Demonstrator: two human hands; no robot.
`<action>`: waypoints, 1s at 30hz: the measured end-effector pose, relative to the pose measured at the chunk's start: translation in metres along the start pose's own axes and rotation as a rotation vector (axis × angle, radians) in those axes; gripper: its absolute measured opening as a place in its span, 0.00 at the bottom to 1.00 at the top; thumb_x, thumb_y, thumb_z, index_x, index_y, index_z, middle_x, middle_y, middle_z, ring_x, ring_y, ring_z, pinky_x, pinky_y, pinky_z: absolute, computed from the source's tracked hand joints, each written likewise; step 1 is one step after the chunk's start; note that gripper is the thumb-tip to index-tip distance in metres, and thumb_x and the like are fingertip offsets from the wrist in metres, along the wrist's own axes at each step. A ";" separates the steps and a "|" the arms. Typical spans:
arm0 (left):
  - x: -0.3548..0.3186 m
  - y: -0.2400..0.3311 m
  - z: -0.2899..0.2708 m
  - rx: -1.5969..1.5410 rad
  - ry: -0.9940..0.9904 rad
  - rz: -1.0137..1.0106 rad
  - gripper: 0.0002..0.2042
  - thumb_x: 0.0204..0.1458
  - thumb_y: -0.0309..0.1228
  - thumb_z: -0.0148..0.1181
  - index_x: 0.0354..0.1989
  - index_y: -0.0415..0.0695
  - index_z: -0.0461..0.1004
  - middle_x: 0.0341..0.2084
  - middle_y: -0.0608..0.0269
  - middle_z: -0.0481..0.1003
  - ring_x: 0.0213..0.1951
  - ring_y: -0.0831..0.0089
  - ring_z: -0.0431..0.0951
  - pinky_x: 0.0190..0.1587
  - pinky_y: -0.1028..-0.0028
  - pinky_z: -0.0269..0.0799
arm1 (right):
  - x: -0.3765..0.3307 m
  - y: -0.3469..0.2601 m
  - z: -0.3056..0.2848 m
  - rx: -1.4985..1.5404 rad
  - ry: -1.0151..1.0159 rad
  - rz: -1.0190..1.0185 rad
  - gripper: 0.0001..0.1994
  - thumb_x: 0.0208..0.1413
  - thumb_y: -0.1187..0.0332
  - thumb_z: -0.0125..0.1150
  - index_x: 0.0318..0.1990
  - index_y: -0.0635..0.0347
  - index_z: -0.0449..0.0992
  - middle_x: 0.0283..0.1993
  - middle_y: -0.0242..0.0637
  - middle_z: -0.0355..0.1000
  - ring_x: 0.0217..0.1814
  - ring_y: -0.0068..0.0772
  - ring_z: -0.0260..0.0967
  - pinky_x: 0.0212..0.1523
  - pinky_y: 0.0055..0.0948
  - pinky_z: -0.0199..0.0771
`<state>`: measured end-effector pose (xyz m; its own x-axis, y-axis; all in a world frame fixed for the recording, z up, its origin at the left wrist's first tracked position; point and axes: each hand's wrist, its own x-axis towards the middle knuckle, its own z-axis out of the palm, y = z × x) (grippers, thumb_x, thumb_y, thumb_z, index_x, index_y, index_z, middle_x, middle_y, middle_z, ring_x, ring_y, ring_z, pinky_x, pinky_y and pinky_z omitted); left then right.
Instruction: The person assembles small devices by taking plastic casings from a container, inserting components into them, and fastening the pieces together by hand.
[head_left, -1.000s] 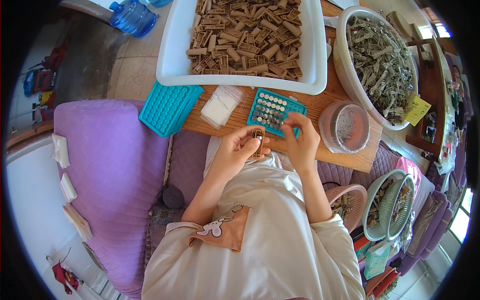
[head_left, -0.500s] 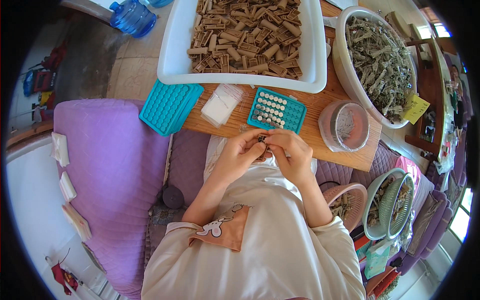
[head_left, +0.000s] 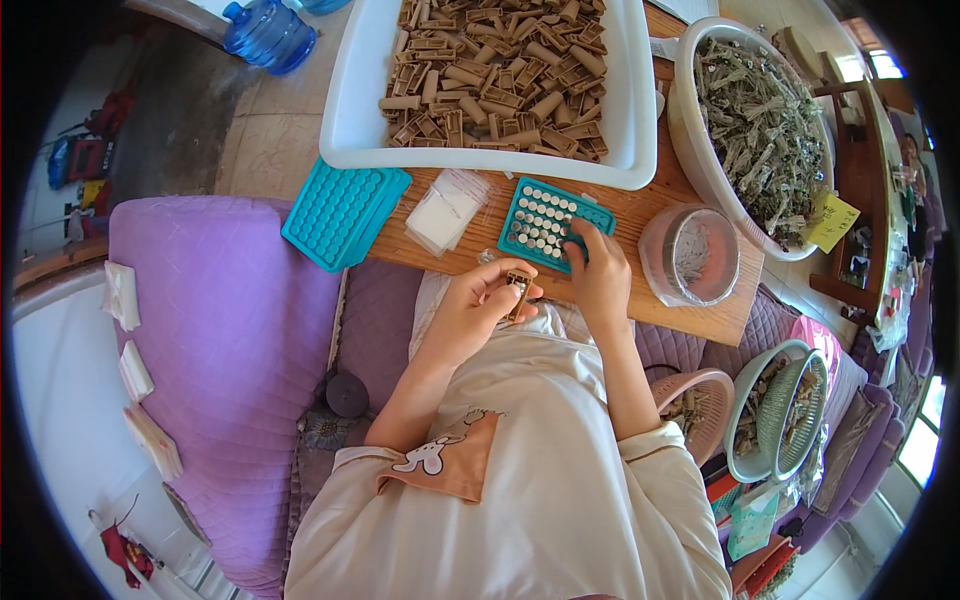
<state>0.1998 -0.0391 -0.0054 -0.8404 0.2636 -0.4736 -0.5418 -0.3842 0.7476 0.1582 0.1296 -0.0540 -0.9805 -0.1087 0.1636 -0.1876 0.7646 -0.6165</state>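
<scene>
Fingers (head_left: 581,233) of right hand (head_left: 603,280) moved from brown casing (head_left: 521,281) to teal tray (head_left: 598,214).

"Where does the head view look from?"

"It's worn on the head, left one of a pair, facing steeply down over the shirt (head_left: 565,480) to the left grip (head_left: 492,302) and right grip (head_left: 602,272), fairly near."

"How wide?"

"Fisheye: the counter (head_left: 715,322) crosses the upper part, straight edges bending outward."
</scene>
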 end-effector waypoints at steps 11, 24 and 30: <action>0.001 0.003 0.001 0.011 -0.020 0.041 0.12 0.51 0.24 0.45 0.44 0.35 0.63 0.34 0.58 0.71 0.32 0.77 0.72 0.34 0.81 0.68 | -0.001 -0.015 -0.013 0.200 0.012 0.056 0.10 0.40 0.80 0.55 0.34 0.61 0.70 0.27 0.40 0.68 0.29 0.38 0.67 0.28 0.29 0.68; -0.002 -0.001 0.013 0.210 -0.024 0.091 0.15 0.52 0.23 0.44 0.48 0.34 0.60 0.31 0.64 0.70 0.31 0.83 0.69 0.35 0.83 0.66 | -0.017 -0.054 -0.030 0.377 0.134 -0.238 0.12 0.35 0.82 0.59 0.32 0.63 0.72 0.28 0.37 0.69 0.27 0.32 0.66 0.27 0.26 0.67; 0.003 -0.008 0.012 0.379 -0.034 0.140 0.13 0.50 0.24 0.48 0.44 0.35 0.64 0.25 0.59 0.72 0.26 0.79 0.71 0.29 0.81 0.66 | -0.007 -0.052 -0.047 0.302 -0.094 -0.199 0.08 0.36 0.81 0.59 0.28 0.62 0.73 0.26 0.36 0.70 0.28 0.33 0.68 0.27 0.25 0.68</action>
<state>0.2021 -0.0248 -0.0076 -0.9010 0.2637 -0.3444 -0.3732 -0.0665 0.9254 0.1777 0.1210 0.0131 -0.9215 -0.3054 0.2401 -0.3701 0.5025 -0.7814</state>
